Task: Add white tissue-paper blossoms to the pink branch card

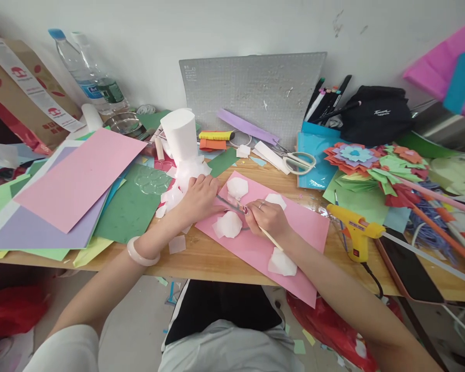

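My right hand is closed around a thin paintbrush with a pale wooden handle. Its tip points left, over the pink sheet of paper, beside a dark grey curved line. White paper petals or scraps lie on the pink sheet, one above the line, another below it, and a third near my right wrist. My left hand rests at the sheet's left edge, thumb stretched out; its fingertips are partly hidden. A stack of white paper cups stands just beyond it.
Coloured paper sheets pile up at left. Scissors lie behind the pink sheet. On the right are a yellow glue gun, a phone and paper flowers. A grey cutting mat leans against the wall.
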